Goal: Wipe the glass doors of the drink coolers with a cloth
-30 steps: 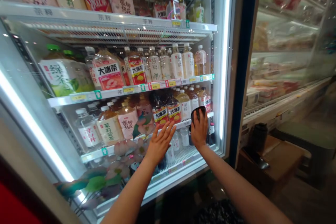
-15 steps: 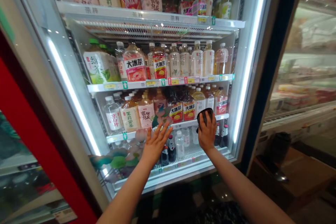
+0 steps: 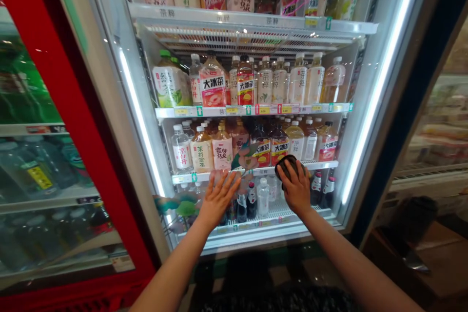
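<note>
My left hand (image 3: 219, 200) is spread, palm forward, against or just in front of the glass door of a lit drinks cooler; nothing is in it. A round black object (image 3: 288, 170) is under my right hand (image 3: 297, 186), whose fingers curve over it at the height of the lower shelf edge (image 3: 228, 174). Behind the glass, rows of bottled tea stand on the shelves, such as a pink-labelled bottle (image 3: 213, 83) and a green-capped bottle (image 3: 170, 83). Flower and leaf decals (image 3: 245, 158) show near my left hand.
On the left is a red-framed cooler (image 3: 106, 156) with bottles inside. A dark blue frame edge (image 3: 413, 107) runs down the right side. Beyond it are blurred shelves of packages and, low down, a brown cardboard box (image 3: 438, 258) with a dark object on it.
The view has turned left, so the cooler sits further right and more of the red-framed one shows. Both hands keep much the same poses, the right still on the black object.
</note>
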Demonstrator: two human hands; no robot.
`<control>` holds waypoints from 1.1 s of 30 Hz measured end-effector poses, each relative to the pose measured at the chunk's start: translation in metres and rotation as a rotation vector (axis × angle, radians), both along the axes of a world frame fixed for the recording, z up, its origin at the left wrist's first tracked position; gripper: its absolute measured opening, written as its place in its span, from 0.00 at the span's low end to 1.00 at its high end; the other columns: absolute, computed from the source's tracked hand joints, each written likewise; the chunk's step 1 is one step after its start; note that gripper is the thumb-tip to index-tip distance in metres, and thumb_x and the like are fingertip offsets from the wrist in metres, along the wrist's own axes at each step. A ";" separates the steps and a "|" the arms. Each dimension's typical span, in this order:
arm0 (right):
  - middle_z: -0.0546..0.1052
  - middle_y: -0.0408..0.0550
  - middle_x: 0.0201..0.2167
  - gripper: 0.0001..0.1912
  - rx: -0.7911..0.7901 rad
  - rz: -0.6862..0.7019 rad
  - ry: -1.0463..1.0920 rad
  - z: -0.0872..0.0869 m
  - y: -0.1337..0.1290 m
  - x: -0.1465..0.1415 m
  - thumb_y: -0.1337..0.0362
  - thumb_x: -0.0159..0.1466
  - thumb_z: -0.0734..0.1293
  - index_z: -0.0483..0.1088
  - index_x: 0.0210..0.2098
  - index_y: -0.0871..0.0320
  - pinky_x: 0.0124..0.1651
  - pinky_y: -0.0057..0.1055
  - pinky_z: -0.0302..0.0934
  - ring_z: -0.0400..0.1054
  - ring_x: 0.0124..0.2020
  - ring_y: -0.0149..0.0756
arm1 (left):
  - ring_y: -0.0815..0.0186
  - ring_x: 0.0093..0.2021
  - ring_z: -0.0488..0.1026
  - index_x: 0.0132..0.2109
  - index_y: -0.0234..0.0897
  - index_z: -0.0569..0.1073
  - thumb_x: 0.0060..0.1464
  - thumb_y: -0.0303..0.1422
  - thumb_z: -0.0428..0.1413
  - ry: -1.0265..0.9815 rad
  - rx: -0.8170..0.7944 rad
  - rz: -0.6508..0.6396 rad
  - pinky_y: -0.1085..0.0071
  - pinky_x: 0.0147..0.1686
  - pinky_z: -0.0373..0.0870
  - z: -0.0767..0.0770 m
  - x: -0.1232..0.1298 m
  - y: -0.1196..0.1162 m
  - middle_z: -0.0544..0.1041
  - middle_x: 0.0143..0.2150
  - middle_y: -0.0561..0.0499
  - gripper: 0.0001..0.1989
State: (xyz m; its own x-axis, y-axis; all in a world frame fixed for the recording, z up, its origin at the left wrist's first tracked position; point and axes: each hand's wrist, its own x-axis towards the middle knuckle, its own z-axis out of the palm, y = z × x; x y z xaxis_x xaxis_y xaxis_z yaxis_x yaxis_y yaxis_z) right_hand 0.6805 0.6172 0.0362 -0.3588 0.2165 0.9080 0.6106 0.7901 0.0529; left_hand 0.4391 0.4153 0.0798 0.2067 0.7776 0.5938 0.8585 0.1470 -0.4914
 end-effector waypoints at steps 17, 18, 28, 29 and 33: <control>0.60 0.50 0.72 0.34 0.076 0.088 -0.010 0.033 -0.039 -0.051 0.71 0.67 0.62 0.59 0.70 0.48 0.73 0.63 0.35 0.33 0.77 0.52 | 0.46 0.76 0.35 0.75 0.51 0.46 0.50 0.39 0.68 -0.203 -0.038 0.192 0.31 0.69 0.33 -0.009 -0.014 -0.022 0.48 0.76 0.43 0.53; 0.59 0.50 0.72 0.34 0.076 0.097 -0.008 0.035 -0.048 -0.063 0.71 0.67 0.62 0.58 0.71 0.48 0.72 0.64 0.35 0.34 0.77 0.52 | 0.47 0.76 0.35 0.75 0.51 0.46 0.50 0.39 0.68 -0.202 -0.040 0.190 0.31 0.69 0.33 -0.008 -0.014 -0.022 0.48 0.76 0.44 0.53; 0.66 0.44 0.69 0.33 0.289 0.292 -0.341 0.018 -0.036 -0.033 0.75 0.67 0.61 0.62 0.68 0.45 0.75 0.58 0.33 0.47 0.74 0.44 | 0.51 0.76 0.33 0.75 0.47 0.43 0.53 0.39 0.66 -0.194 0.006 0.215 0.41 0.73 0.33 -0.014 -0.038 -0.060 0.44 0.77 0.44 0.52; 0.66 0.47 0.69 0.33 0.260 0.256 -0.244 0.029 -0.035 -0.038 0.74 0.67 0.62 0.62 0.68 0.45 0.74 0.60 0.36 0.45 0.75 0.47 | 0.49 0.76 0.31 0.75 0.47 0.43 0.53 0.41 0.66 -0.215 0.022 0.245 0.38 0.72 0.32 -0.016 -0.041 -0.064 0.43 0.77 0.44 0.52; 0.67 0.53 0.67 0.26 0.233 0.242 -0.021 0.056 -0.060 -0.088 0.71 0.68 0.65 0.68 0.64 0.49 0.72 0.62 0.40 0.42 0.75 0.52 | 0.46 0.76 0.30 0.75 0.50 0.43 0.51 0.45 0.67 -0.255 0.038 0.293 0.33 0.70 0.33 -0.023 -0.049 -0.071 0.41 0.77 0.42 0.54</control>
